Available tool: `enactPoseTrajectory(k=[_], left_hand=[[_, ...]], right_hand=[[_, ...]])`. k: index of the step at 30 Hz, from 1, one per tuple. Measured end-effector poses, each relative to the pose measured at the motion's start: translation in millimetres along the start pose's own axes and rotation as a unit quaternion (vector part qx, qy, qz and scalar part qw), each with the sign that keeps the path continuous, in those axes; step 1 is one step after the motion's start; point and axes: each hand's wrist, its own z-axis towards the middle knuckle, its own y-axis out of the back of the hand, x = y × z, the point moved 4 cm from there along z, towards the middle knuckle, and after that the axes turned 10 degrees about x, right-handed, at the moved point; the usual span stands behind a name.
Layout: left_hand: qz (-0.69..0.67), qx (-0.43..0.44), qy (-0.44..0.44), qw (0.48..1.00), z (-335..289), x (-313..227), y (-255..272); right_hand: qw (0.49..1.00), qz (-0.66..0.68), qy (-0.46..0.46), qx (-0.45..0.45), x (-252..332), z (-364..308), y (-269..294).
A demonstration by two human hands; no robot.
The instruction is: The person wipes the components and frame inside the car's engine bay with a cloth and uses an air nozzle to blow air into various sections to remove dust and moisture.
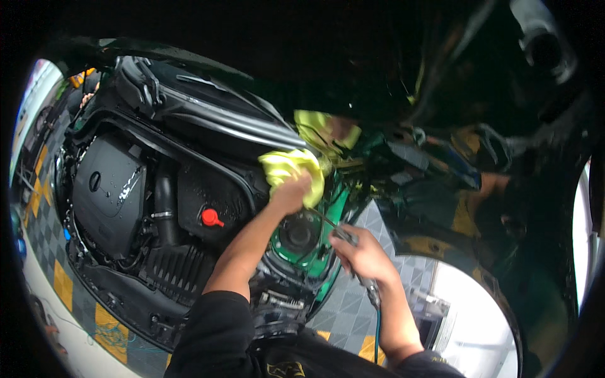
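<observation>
My left hand (pixel 293 193) presses a bunched yellow-green cloth (pixel 291 166) against the far corner of the engine bay, its fingers partly buried in the fabric. Closed around a metal air blow gun (pixel 346 237) is my right hand (pixel 367 257). The gun's thin nozzle points up and left, toward the area just below the cloth. A teal hose (pixel 377 334) runs down from its handle. Beneath both hands lies the round black strut mount (pixel 299 233), set in green bodywork. What the cloth touches underneath is hidden.
A wet black engine cover (pixel 108 189) and a red filler cap (pixel 210 218) lie to the left. The raised dark green hood (pixel 441 170), glossy and reflecting the cloth, spans the top and right. Grey and yellow floor tiles (pixel 368 296) show beside the car.
</observation>
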Motion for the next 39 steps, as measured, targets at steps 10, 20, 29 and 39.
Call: enactPoseTrajectory(k=[10,20,29,39], left_hand=[[-0.227,0.148,0.023,0.962,28,-33,5],[-0.326,0.043,0.205,0.922,-48,-8,19],[-0.455,-0.167,0.337,0.807,-23,74,4],[-0.277,0.058,0.069,0.957,-5,-34,-23]], right_hand=[[0.998,-0.008,-0.056,-0.033,-16,-34,9],[0.986,-0.149,-0.063,-0.049,-15,-32,-27],[0.988,-0.122,-0.043,-0.089,-27,-44,-15],[0.973,-0.197,-0.112,-0.04,-41,16,-10]])
